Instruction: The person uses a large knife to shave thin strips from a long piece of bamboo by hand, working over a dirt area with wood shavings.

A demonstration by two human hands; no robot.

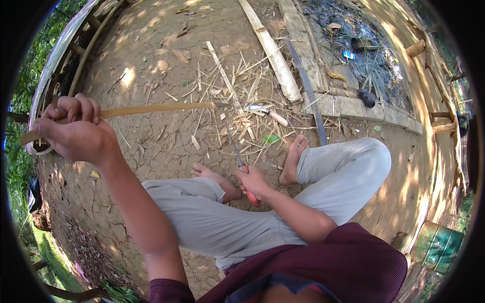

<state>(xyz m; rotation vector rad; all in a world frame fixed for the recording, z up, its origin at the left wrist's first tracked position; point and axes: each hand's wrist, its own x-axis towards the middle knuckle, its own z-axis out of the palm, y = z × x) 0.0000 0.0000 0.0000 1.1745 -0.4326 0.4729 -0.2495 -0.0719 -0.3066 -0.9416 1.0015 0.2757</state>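
My left hand (76, 131) is raised at the left and grips a long thin bamboo strip (156, 108) that runs to the right above the ground. My right hand (251, 182) rests low between my bare feet and holds a knife with a red handle (252, 198); its thin blade (233, 146) points away from me over the dirt. I sit cross-legged in grey trousers, one foot on each side of the right hand.
Bamboo shavings and splinters (237, 96) litter the cracked earth ahead. A second knife with a pale handle (268, 114) lies among them. A split bamboo pole (273, 53) and a dark slat (305, 88) lean by a brick edge (348, 106). A green container (434, 245) stands at right.
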